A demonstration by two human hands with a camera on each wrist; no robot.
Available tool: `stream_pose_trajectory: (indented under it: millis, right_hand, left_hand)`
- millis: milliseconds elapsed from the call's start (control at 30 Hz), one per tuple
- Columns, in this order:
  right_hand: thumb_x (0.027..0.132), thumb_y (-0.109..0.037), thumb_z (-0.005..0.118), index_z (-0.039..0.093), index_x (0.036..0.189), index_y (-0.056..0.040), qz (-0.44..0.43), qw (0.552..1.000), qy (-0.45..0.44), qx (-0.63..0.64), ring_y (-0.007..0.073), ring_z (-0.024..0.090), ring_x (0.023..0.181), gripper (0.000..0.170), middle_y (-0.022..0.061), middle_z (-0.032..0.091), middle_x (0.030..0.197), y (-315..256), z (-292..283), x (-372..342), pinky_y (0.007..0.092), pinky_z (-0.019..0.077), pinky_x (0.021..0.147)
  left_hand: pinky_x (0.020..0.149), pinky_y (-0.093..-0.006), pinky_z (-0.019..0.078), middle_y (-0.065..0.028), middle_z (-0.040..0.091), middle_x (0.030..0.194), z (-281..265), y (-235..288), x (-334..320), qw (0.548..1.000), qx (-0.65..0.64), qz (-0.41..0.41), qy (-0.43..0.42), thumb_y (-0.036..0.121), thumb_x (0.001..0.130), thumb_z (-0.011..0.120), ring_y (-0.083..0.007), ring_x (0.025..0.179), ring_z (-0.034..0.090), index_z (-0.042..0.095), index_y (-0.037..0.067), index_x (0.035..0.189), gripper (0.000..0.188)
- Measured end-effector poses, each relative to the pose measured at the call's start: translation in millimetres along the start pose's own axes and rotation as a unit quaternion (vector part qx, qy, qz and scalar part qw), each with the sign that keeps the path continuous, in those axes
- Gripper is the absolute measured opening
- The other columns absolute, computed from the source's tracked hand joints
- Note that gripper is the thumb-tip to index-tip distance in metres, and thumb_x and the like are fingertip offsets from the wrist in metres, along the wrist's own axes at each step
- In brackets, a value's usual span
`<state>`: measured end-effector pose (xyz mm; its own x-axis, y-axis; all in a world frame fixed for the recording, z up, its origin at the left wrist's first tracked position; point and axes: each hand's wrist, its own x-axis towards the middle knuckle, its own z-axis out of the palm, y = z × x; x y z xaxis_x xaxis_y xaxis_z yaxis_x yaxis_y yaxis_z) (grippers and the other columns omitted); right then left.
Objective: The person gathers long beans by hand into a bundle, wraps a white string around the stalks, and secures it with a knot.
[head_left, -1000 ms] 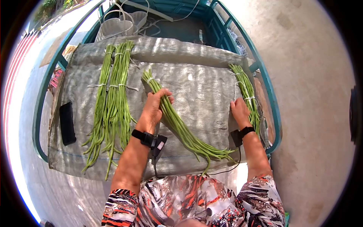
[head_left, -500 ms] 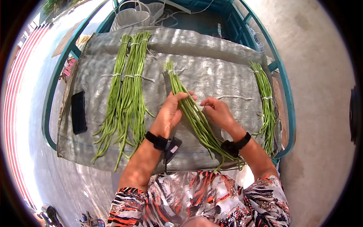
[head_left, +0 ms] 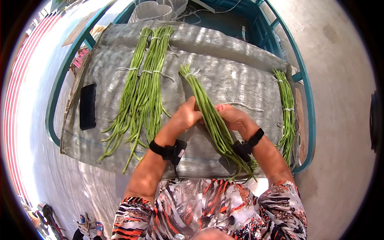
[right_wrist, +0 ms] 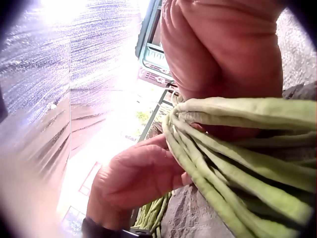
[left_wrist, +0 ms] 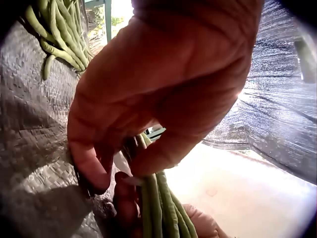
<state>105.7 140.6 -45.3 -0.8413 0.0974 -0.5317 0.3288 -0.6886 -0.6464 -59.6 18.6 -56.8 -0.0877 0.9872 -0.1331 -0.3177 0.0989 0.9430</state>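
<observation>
On my feed, the bundle of yardlong beans (head_left: 214, 120) lies slantwise between my two hands, over the woven sheet (head_left: 100, 100). My left hand (head_left: 186, 117) is on its near-left side, fingers (left_wrist: 91, 166) curled in; the thumb meets them at what looks like a pale tie (left_wrist: 131, 181), pinched at their tips. My right hand (head_left: 234, 116) reaches in from the other side, fingers bent behind the stems; I cannot tell whether they are clamped on anything. A white strand (head_left: 246, 105) trails off to the right of those fingers, and the upper tie (head_left: 191, 73) circles the bundle beyond both hands. I judge this bundle light but long and limp: the bound end should move as one piece, while the loose tails, nearer me than my fingers, will sag and splay. The skins look smooth, so stems may slide past each other under a slack grip, and a hard squeeze or sharp bend could bruise or snap them. I would take hold around the full girth, just on my side of the upper tie, firm but cushioned. The thin tie wants a fingertip pinch, and drawn too tight it could cut into the pods.
</observation>
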Motion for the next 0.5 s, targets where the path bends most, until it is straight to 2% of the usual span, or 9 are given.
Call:
stream_pose_trajectory:
  millis: [133, 267, 367, 500]
  right_hand:
    - [0.090, -0.005, 0.059, 0.061, 0.114, 0.0022, 0.015, 1.000, 0.009, -0.007, 0.0150, 0.068, 0.084, 0.025, 0.0108, 0.069, 0.101, -3, 7, -3, 0.0272, 0.0559, 0.075]
    - [0.090, -0.003, 0.056, 0.061, 0.115, 0.0016, 0.022, 1.000, 0.005, -0.007, 0.0134, 0.067, 0.082, 0.026, 0.0084, 0.069, 0.100, -1, 5, 0, 0.0266, 0.0557, 0.074]
    - [0.091, -0.003, 0.055, 0.059, 0.117, 0.0011, 0.017, 0.999, 0.002, -0.030, 0.0125, 0.066, 0.082, 0.027, 0.0075, 0.068, 0.101, -1, 9, 1, 0.0261, 0.0550, 0.074]
    - [0.093, -0.005, 0.052, 0.056, 0.121, 0.0004, 0.010, 1.000, -0.009, -0.028, 0.0115, 0.065, 0.083, 0.029, 0.0064, 0.066, 0.102, 1, 9, 2, 0.0254, 0.0539, 0.074]
  left_hand:
    - [0.067, -0.0388, 0.0512, -0.0210, 0.066, 0.087, 1, -7, -16, 0.989, 0.132, 0.054, 0.046, -0.001, 0.078, 0.059, -0.0311, 0.076, 0.066, 0.055, -0.006, 0.105, 0.028]
    - [0.067, -0.0442, 0.0499, -0.0258, 0.063, 0.079, 11, 8, -32, 0.948, 0.286, 0.097, 0.101, 0.000, 0.076, 0.060, -0.0425, 0.077, 0.062, 0.058, -0.007, 0.096, 0.021]
    - [0.064, -0.0391, 0.0492, -0.0247, 0.063, 0.078, 18, 8, -38, 0.901, 0.403, 0.069, 0.144, 0.003, 0.080, 0.059, -0.0384, 0.075, 0.064, 0.061, -0.005, 0.097, 0.019]
    - [0.064, -0.0419, 0.0485, -0.0225, 0.064, 0.080, 14, 1, -36, 0.907, 0.394, 0.061, 0.137, 0.006, 0.081, 0.057, -0.0398, 0.076, 0.062, 0.062, -0.001, 0.094, 0.016]
